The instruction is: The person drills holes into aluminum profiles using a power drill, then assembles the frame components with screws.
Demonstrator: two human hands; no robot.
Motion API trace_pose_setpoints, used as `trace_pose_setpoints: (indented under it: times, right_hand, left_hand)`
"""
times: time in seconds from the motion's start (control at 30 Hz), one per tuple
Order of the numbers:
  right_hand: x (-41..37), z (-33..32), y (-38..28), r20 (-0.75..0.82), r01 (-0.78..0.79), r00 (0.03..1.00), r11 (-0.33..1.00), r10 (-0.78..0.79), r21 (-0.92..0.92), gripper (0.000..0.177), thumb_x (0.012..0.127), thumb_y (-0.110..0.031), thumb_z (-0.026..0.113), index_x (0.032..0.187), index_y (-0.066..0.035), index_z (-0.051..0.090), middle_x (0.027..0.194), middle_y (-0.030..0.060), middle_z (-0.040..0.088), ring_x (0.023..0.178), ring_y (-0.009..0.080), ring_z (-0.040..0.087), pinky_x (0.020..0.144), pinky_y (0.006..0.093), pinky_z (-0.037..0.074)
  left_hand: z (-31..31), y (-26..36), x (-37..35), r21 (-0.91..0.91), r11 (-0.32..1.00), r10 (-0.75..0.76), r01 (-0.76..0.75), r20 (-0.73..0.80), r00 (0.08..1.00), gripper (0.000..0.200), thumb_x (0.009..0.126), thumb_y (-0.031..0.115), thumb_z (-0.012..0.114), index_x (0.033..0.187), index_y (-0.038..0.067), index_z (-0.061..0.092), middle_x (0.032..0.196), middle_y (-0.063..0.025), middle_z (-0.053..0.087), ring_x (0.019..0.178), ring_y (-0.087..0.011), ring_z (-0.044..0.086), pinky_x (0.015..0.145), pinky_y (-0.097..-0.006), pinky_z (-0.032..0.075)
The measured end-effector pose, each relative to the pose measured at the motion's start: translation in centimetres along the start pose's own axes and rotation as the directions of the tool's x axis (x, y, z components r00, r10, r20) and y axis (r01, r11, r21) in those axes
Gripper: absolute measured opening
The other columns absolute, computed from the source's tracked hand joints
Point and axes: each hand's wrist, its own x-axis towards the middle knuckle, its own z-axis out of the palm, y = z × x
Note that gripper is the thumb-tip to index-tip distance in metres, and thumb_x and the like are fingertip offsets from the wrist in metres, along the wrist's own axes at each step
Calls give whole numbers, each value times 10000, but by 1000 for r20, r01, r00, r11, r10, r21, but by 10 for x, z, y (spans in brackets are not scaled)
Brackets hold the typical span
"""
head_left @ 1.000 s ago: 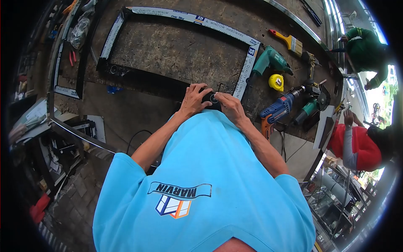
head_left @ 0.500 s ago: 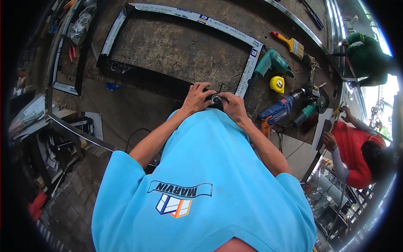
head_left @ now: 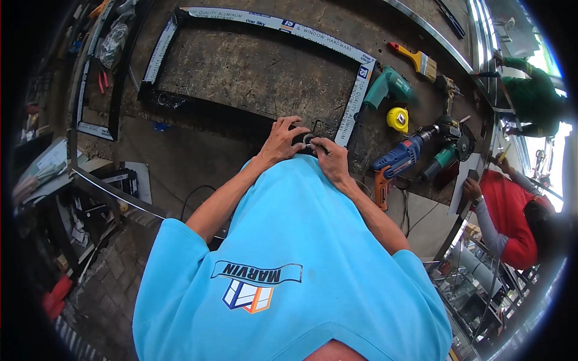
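Two hands meet at the near corner of one rectangular aluminium frame (head_left: pixel 355 99). The frame lies flat on a rough, scratched wooden workbench (head_left: pixel 259 66). Two of its sides are wrapped in white printed film, and the near side is bare and dark.

One small metal ring (head_left: pixel 308 142), round and shiny, sits on this corner between the hands. The right hand (head_left: pixel 330 157) has its fingertips pinched together on the ring. The left hand (head_left: pixel 282 141), just at 9 o'clock from the ring, has bent fingers on the dark corner; if it grips or only presses, I cannot tell.

From the hands toward 1 to 3 o'clock I count five tools:
- One green drill (head_left: pixel 388 86) with a plastic body.
- One blue and orange drill (head_left: pixel 394 159).
- One green angle grinder (head_left: pixel 448 153) with a round disc.
- One round yellow tape measure (head_left: pixel 397 118).
- One flat paintbrush (head_left: pixel 418 60) with a yellow handle.

Two other people stand well apart, one in a red top (head_left: pixel 512 222) at 4 o'clock and one in a green top (head_left: pixel 533 96) at 2 o'clock.
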Motion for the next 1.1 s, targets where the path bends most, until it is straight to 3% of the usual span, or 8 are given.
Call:
trace_pose_setpoints:
  times: [0.07, 0.3, 0.4, 0.47, 0.8, 0.9, 0.97, 1.1]
  right_hand:
    - [0, -2, 2, -53, 195, 978, 977, -200, -84, 167, 813, 35, 610, 970, 2, 655, 880, 139, 684, 745, 206, 680, 656, 297, 534]
    - [18, -7, 11, -72, 264, 957, 946, -281, -187, 163, 812, 31, 601, 963, -4, 654, 876, 144, 679, 773, 259, 680, 667, 323, 532]
    - [20, -3, 8, -67, 244, 964, 954, -259, -174, 157, 819, 25, 594, 963, -1, 652, 863, 135, 681, 754, 214, 682, 648, 312, 532]
    - [23, -4, 0, -79, 63, 995, 998, -65, -30, 142, 828, 7, 593, 959, 0, 649, 821, 145, 676, 720, 231, 676, 635, 312, 519]
    - [10, 1, -7, -62, -50, 996, 994, 56, 94, 135, 839, 5, 592, 961, -3, 649, 788, 108, 679, 690, 144, 659, 609, 263, 511]
    - [9, -6, -5, -188, 20, 982, 985, 12, 171, 135, 868, 21, 570, 978, 33, 647, 817, 90, 675, 743, 121, 650, 672, 249, 541]
    - [13, -12, -1, -190, 57, 980, 998, -50, 28, 133, 860, 29, 576, 971, 30, 649, 812, 85, 676, 744, 121, 651, 672, 256, 537]
    - [13, -5, 9, -142, 297, 935, 938, -324, -182, 155, 798, 19, 633, 950, 1, 653, 853, 140, 680, 756, 262, 678, 674, 323, 540]
  left_hand:
    - [0, -2, -2, 9, 1000, -7, 6, 15, 1000, 450, 694, 153, 760, 1122, 156, 621, 1280, -95, 447, 1184, -301, 399, 987, -426, 349]
    - [-1, 0, 0, 12, 1000, 9, -9, 5, 1000, 480, 705, 142, 743, 1159, 144, 589, 1259, -113, 448, 1184, -318, 412, 984, -436, 356]
    - [0, -1, -1, 19, 1000, 7, -7, 3, 1000, 484, 699, 136, 745, 1156, 141, 586, 1259, -112, 444, 1180, -318, 413, 981, -438, 358]
    - [0, -2, -1, 16, 1000, 11, -11, 0, 1000, 484, 698, 135, 744, 1156, 142, 585, 1260, -113, 443, 1179, -318, 413, 980, -437, 358]
    - [3, -8, -1, 42, 998, 48, -50, 29, 998, 473, 697, 156, 760, 1143, 176, 605, 1275, -100, 444, 1189, -304, 403, 980, -432, 354]
    - [1, -7, -1, 54, 997, 59, -60, 32, 998, 465, 702, 156, 757, 1141, 171, 605, 1280, -96, 440, 1186, -301, 403, 980, -431, 351]
    - [1, -5, -2, 40, 998, 43, -45, 39, 998, 461, 706, 156, 755, 1141, 168, 605, 1282, -95, 439, 1184, -301, 403, 980, -430, 349]
    - [1, -6, -1, 56, 997, 55, -56, 22, 998, 448, 708, 161, 750, 1130, 153, 601, 1254, -100, 448, 1167, -304, 417, 964, -425, 359]
